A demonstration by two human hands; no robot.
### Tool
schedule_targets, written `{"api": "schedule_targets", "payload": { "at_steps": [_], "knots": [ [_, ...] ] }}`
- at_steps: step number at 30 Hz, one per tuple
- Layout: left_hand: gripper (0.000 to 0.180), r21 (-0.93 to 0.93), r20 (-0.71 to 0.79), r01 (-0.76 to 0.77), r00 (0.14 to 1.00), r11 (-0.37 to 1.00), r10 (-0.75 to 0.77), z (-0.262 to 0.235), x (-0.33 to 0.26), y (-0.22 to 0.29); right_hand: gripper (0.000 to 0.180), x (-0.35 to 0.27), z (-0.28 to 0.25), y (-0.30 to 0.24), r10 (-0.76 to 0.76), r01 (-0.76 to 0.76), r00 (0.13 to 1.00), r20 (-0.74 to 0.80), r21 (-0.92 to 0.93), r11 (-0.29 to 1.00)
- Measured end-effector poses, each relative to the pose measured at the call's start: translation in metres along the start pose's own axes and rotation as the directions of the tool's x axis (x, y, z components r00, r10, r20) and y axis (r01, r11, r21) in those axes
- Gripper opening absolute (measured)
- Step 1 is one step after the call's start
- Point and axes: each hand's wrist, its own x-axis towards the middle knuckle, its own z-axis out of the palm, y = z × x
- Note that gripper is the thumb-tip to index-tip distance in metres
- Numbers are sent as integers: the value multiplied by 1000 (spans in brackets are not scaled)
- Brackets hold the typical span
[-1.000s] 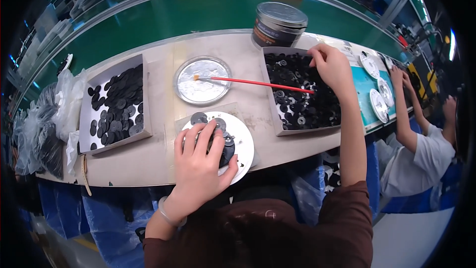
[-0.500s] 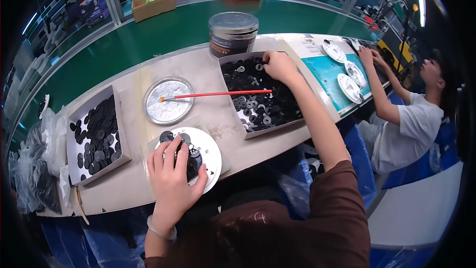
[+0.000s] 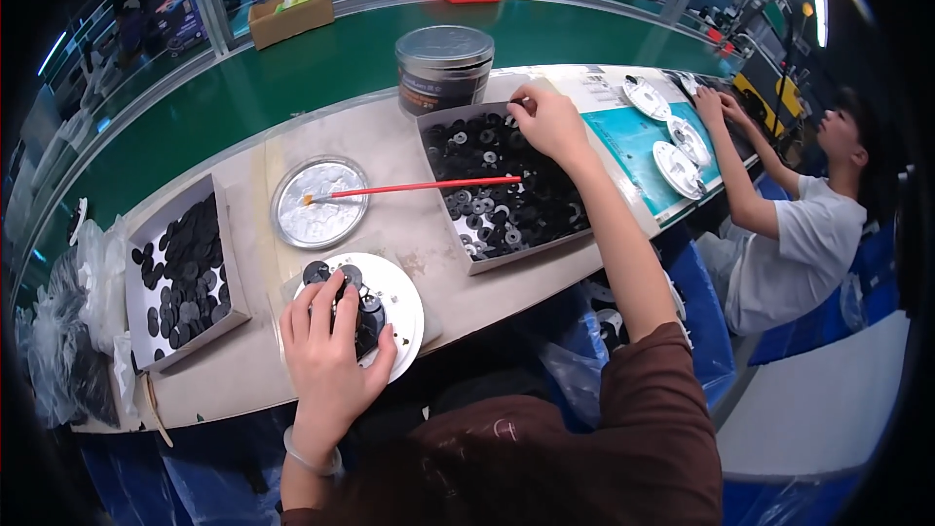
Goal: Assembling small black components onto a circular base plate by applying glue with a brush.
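Surface: beige worktable (image 3: 429, 244) beside a green conveyor belt (image 3: 321, 68).
Left hand (image 3: 326, 356): near, fingers spread flat on black rings on the white round plate (image 3: 401, 304).
Right hand (image 3: 550, 122): far right, fingertips pinching a black ring over the tray of black rings (image 3: 506, 190).
Brush (image 3: 414, 189): red, between the silver dish (image 3: 319, 203) and that tray.

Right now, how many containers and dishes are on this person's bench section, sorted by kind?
Shallow cardboard trays of black rings: 2 (left tray, right tray)
Round silver foil dish with red-handled brush: 1
Round white plate under the left hand: 1
Grey-lidded round tin: 1
Total: 5

The right hand reaches into the right tray.
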Motion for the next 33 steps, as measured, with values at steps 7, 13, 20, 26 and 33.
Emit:
{"api": "schedule_targets", "payload": {
  "at_steps": [7,13,20,26,33],
  "knots": [
    [45,33,-51,8,999,999,-6,1,-3,3,16,-52,-32,-82,-324,175,937,129,629,757],
    [47,-15,-67,50,996,999,-51,1,-5,4,20,-92,-35,-126,-418,-394,660,624,761,515],
    [44,-75,-155,68,985,995,-79,3,-9,1,18,-95,1,-129,-433,-784,346,832,510,354],
    [38,-63,-142,75,986,995,-83,3,-8,2,18,-94,8,-132,-455,-717,346,821,544,436],
    [34,-76,-142,81,986,994,-91,4,-9,1,16,-91,8,-134,-431,-713,331,840,522,468]
  ]
}}
